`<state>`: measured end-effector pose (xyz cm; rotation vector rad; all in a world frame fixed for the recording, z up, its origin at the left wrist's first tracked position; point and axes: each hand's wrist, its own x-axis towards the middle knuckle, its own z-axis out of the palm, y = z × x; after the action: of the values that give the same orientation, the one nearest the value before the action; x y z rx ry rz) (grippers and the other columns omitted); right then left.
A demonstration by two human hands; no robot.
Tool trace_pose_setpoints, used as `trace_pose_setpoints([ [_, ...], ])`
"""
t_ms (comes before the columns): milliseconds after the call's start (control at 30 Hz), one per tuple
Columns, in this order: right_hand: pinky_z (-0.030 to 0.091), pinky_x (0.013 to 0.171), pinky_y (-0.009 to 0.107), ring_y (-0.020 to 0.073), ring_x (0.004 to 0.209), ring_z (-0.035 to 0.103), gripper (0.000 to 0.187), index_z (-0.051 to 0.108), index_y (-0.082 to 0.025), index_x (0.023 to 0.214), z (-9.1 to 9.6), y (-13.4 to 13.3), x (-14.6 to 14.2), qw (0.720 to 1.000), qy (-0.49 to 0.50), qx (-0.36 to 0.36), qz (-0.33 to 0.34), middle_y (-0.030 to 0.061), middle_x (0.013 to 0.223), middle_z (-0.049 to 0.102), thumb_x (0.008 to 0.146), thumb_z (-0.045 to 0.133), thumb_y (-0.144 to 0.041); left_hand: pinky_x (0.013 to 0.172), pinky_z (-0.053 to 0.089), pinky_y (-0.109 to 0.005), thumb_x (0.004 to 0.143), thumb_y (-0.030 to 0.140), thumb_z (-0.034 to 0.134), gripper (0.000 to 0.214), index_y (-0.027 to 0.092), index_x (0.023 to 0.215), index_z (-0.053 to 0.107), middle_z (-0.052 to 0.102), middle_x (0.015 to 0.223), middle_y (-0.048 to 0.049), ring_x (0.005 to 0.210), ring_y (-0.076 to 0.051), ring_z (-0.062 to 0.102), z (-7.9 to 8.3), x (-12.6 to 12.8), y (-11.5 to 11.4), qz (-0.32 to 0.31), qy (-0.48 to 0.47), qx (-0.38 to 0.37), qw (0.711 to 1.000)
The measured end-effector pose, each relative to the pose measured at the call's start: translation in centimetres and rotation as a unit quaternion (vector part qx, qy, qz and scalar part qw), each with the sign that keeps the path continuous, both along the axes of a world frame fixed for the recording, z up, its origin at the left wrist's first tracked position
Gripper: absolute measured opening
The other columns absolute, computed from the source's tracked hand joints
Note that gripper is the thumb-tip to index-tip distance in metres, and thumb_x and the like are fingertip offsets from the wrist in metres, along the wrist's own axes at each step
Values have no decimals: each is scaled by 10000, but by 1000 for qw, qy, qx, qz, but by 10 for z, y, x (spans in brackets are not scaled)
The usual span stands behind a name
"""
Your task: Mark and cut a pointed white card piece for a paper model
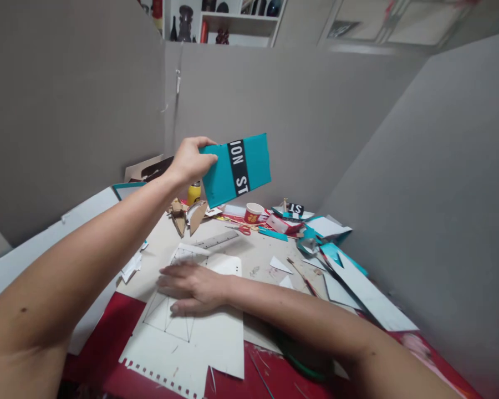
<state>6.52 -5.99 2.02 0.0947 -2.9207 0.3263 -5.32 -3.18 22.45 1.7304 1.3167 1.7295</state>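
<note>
My left hand (pixel 191 160) is raised above the table and grips a teal card (pixel 238 169) with a black band and white letters, held tilted in the air. My right hand (pixel 191 287) lies flat, fingers stretched out, on a white sheet (pixel 199 343) with pencilled triangle lines. A clear ruler (pixel 216 239) lies just beyond that sheet.
Grey partition walls (pixel 274 105) close in the table on three sides. At the back stand a red paper cup (pixel 253 212), a yellow bottle (pixel 194 193), brown card pieces (pixel 187 216) and red scissors (pixel 243 229). Teal and white offcuts (pixel 345 271) litter the right side.
</note>
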Motion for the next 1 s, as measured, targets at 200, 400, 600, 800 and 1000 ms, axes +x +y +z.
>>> trace_pose_setpoints([
  [200, 485, 928, 399, 274, 1094, 628, 462, 558, -66, 1319, 33, 15, 100, 974, -25, -31, -222, 207, 1198, 668, 986, 493, -379, 752, 508, -323, 634, 40, 634, 222, 149, 811, 713, 622, 736, -24, 787, -217, 597, -22, -3, 7, 18, -67, -19, 997],
  [400, 488, 763, 387, 291, 871, 638, 433, 646, -142, 1161, 32, -32, 182, 935, -128, -16, -330, 142, 964, 684, 860, 669, -453, 634, 498, -290, 597, 100, 669, 183, 175, 759, 706, 637, 713, -20, 729, -214, 602, -56, 10, 26, 14, -116, -51, 992],
  [600, 435, 853, 365, 267, 945, 569, 300, 638, -165, 1071, 28, -51, 179, 908, -183, 25, -375, 123, 1013, 640, 848, 639, -367, 546, 489, -281, 566, 164, 704, 239, 187, 803, 713, 688, 756, -45, 688, -217, 620, -94, 32, 34, -14, -164, -100, 981],
  [800, 434, 753, 341, 273, 906, 580, 305, 640, -158, 993, 31, -39, 191, 872, -208, 36, -442, 130, 959, 656, 767, 635, -363, 531, 491, -276, 652, 149, 750, 233, 173, 880, 709, 674, 743, -22, 651, -187, 614, -121, 22, 41, -5, -198, -162, 967],
  [1000, 424, 684, 331, 278, 861, 640, 282, 651, -132, 992, 25, -17, 235, 803, -239, 45, -544, 168, 973, 695, 774, 585, -300, 815, 568, -419, 939, 334, 615, 307, 164, 1194, 602, 637, 1183, -85, 971, -216, 652, -131, 1, 50, 6, -203, -213, 956],
])
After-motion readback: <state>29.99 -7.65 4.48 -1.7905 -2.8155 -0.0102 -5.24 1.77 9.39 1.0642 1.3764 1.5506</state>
